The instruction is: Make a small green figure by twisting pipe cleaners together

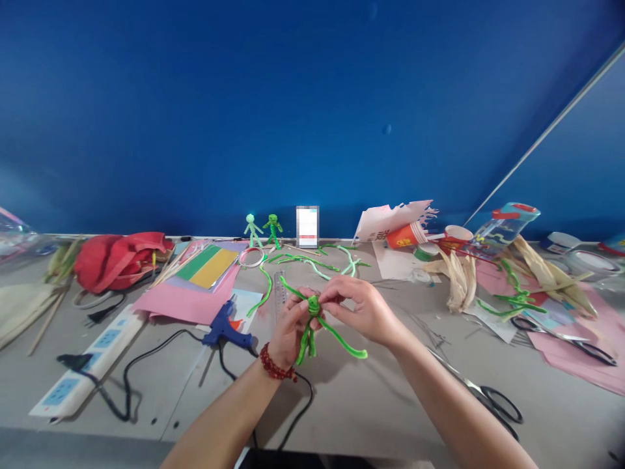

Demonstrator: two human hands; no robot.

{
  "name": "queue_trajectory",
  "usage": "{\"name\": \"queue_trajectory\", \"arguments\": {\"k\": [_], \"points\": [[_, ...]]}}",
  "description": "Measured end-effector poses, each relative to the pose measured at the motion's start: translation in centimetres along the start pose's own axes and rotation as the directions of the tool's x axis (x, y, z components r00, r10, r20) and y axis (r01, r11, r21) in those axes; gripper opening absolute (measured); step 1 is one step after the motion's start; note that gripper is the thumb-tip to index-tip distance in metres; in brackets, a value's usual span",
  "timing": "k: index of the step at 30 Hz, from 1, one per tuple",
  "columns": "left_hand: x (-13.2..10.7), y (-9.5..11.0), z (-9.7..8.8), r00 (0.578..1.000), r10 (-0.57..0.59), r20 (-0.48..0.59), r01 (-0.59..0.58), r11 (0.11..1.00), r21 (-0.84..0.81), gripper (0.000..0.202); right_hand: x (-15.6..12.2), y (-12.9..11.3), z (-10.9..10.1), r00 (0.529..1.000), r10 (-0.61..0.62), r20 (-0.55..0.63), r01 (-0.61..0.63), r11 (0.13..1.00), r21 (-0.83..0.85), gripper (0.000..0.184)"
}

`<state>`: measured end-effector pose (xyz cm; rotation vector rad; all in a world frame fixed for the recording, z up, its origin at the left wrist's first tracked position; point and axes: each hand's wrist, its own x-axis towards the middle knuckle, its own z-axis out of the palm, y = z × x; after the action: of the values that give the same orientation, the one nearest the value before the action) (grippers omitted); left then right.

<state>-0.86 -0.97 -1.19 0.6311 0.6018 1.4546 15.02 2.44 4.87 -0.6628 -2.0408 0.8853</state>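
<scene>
Over the middle of the table, a bright green pipe cleaner figure (313,304) with a wound knot at its centre and loose strands is between my hands. My left hand (288,329), with a red bead bracelet at the wrist, is closed around its left side. Thumb and fingers of my right hand (359,303) pinch at the knot from the right; the exact strand there is hidden. One long strand sticks out to the lower right, others hang below. Behind, two finished-looking figures, a pale green one (252,229) and a darker green one (273,229), stand against the wall.
A blue glue gun (227,327) with its cord lies left of my hands, near a power strip (92,361). Scissors (493,397) rest at right. Loose pipe cleaners (305,260), a ruler (280,293), a phone-like screen (307,228) and a red paper cup (406,236) sit farther back.
</scene>
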Motion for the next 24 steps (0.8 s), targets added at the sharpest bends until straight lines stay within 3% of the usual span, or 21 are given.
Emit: {"name": "queue_trajectory", "arguments": {"k": [5,12,19,24], "points": [[0.1,0.0,-0.1,0.998,-0.005,-0.061,0.007,0.999,0.032,0.026,0.0,-0.1,0.1,0.996,0.089,-0.016,-0.089,0.996,0.007,0.012],[0.0,0.0,0.3,0.990,0.115,-0.079,-0.106,0.989,0.102,0.023,-0.2,-0.1,0.5,0.970,0.230,-0.077,-0.226,0.973,0.054,0.005],[0.2,0.2,0.6,0.977,0.197,-0.081,-0.185,0.974,0.133,0.021,-0.4,-1.8,0.6,0.979,0.197,-0.062,-0.199,0.980,-0.029,0.012],[0.1,0.1,0.6,0.966,0.254,-0.038,-0.245,0.956,0.162,0.018,-0.6,-2.1,1.1,0.971,0.200,-0.135,-0.213,0.973,-0.092,0.014]]}}
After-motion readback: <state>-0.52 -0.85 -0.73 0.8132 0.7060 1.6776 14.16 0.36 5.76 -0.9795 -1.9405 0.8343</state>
